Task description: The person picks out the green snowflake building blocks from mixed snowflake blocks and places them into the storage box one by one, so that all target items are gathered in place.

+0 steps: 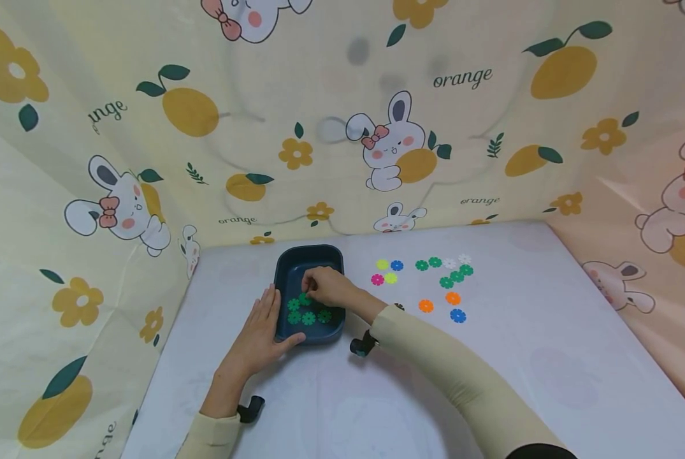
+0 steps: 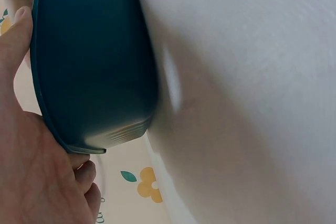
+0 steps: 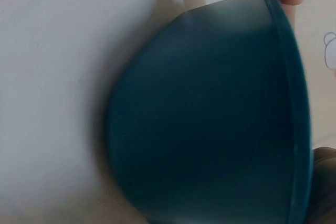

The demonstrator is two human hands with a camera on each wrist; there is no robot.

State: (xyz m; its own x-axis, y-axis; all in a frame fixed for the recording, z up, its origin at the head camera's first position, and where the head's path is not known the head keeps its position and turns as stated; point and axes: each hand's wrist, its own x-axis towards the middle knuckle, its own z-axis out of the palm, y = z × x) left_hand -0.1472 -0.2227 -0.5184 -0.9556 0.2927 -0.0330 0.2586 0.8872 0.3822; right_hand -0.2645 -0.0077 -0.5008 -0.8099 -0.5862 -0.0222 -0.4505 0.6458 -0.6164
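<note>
A dark blue rectangular tray [image 1: 338,331] stands on the table with several green flower-shaped discs [image 1: 309,318] inside. My left hand [image 1: 260,338] rests against its left side, fingers fairly straight along the wall and thumb at the front edge; the left wrist view shows this hand [image 2: 39,166] touching the rim. Reaching over the tray's right side, my right hand [image 1: 332,288] has curled fingers and pinches at a green disc [image 1: 304,298], partly covered by the fingertips. In the right wrist view the tray's wall [image 3: 210,114] hides most of that hand.
Right of the tray lie loose discs: yellow [image 1: 390,278], pink [image 1: 378,279], blue [image 1: 458,315], orange [image 1: 425,306], white [image 1: 449,263] and several green [image 1: 457,276]. A dark disc [image 1: 399,306] is partly behind the right forearm. A patterned cloth [image 1: 331,127] hangs behind the table.
</note>
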